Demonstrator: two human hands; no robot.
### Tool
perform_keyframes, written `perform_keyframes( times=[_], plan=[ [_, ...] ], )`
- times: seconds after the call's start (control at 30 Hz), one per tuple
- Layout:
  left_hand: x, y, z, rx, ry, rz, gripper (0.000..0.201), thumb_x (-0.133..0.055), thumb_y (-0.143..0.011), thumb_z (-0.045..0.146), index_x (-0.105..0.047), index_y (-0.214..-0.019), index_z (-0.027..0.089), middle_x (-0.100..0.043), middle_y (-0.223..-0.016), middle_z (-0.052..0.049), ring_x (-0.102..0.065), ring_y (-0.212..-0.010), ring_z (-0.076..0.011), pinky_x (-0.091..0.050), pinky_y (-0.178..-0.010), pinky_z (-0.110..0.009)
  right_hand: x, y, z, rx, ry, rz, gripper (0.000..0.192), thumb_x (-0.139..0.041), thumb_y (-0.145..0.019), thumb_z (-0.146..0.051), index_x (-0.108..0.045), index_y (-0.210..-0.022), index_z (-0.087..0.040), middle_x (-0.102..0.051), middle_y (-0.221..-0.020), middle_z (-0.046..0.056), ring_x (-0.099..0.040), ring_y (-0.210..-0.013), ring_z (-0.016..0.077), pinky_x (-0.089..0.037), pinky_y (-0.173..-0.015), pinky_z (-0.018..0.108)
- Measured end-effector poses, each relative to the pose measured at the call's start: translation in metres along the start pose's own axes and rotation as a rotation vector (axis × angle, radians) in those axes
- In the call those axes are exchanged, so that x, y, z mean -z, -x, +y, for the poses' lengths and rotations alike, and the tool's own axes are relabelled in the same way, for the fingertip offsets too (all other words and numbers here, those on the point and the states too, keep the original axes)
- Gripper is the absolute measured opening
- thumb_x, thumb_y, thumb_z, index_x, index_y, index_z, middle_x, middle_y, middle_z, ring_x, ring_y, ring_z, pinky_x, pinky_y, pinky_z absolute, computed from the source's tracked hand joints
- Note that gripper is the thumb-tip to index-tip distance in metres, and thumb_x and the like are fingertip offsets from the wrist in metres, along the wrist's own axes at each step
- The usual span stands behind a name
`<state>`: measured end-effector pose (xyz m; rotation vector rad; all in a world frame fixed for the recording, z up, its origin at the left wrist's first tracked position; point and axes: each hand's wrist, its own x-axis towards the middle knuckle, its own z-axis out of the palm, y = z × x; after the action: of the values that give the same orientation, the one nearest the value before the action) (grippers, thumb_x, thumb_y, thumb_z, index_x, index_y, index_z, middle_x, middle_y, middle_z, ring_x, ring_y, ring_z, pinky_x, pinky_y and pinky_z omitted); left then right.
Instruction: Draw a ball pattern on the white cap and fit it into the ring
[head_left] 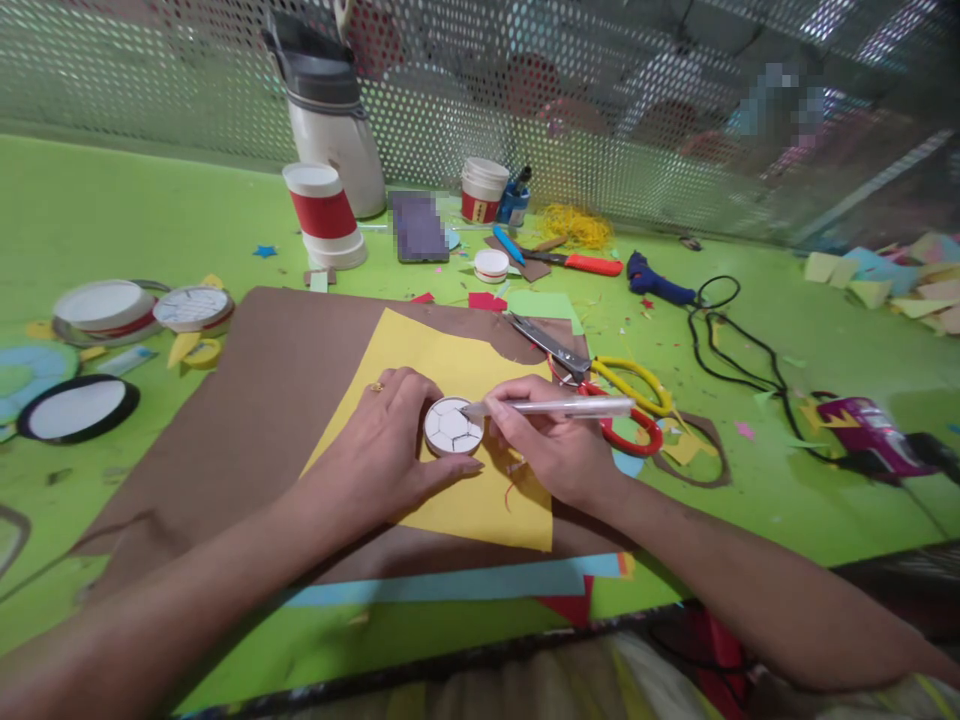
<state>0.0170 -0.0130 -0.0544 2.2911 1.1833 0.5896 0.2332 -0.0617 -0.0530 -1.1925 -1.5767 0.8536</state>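
Your left hand curls its fingers around the left rim of the white disc, pinning it flat on the yellow paper over the brown sheet on the desk. Your right hand is closed in a writing grip on the pen, tip at the disc's right edge. The disc looks light, thin and likely to slide or bend; hold it by the rim, pressing down gently.
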Motion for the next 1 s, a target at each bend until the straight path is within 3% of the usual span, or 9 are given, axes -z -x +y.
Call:
perform_keyframes(
  times=[0.13, 0.27, 0.47, 1.0],
  plan=[
    [0.0011, 0.0019, -0.0001, -0.008, 0.015, 0.006, 0.059, -0.084, -0.072, 0.064, -0.055, -0.106, 0.025, -0.065, -0.108, -0.009, -0.063, -0.104, -0.0342, -0.054, -0.090, -0.051, -0.0003, -0.0016, -0.0013, 0.020, -0.001, 0.010, 0.017, -0.067, -0.103, -0.038, -0.072, -0.099, -0.023, -0.075, -0.084, 0.001, -0.074, -0.081, 0.0181, -0.062, -0.073, 0.031],
    [0.0040, 0.0060, -0.0013, -0.041, 0.024, 0.010, 0.050, -0.073, -0.083, 0.058, -0.058, -0.115, 0.023, -0.067, -0.112, -0.010, -0.064, -0.104, -0.0328, -0.054, -0.092, -0.051, -0.0006, -0.0023, -0.0014, 0.023, -0.001, 0.014, 0.017, -0.066, -0.103, -0.039, -0.072, -0.099, -0.023, -0.076, -0.087, 0.002, -0.075, -0.084, 0.0188, -0.063, -0.077, 0.032],
    [0.0080, 0.0069, 0.0000, -0.071, 0.049, -0.016, 0.032, -0.065, -0.091, 0.049, -0.062, -0.109, 0.023, -0.068, -0.113, -0.010, -0.062, -0.107, -0.0317, -0.051, -0.092, -0.048, -0.0012, -0.0058, -0.0076, 0.054, -0.012, -0.022, 0.011, -0.066, -0.102, -0.031, -0.070, -0.097, -0.022, -0.077, -0.088, 0.002, -0.075, -0.081, 0.0171, -0.063, -0.075, 0.030],
    [0.0050, 0.0059, -0.0040, -0.104, 0.031, -0.018, 0.032, -0.065, -0.092, 0.049, -0.062, -0.108, 0.022, -0.068, -0.109, -0.009, -0.061, -0.104, -0.0313, -0.049, -0.088, -0.047, -0.0011, -0.0074, -0.0093, -0.002, 0.039, -0.046, 0.012, -0.064, -0.103, -0.030, -0.069, -0.096, -0.022, -0.074, -0.082, -0.001, -0.070, -0.072, 0.0143, -0.059, -0.068, 0.026]
  ],
)
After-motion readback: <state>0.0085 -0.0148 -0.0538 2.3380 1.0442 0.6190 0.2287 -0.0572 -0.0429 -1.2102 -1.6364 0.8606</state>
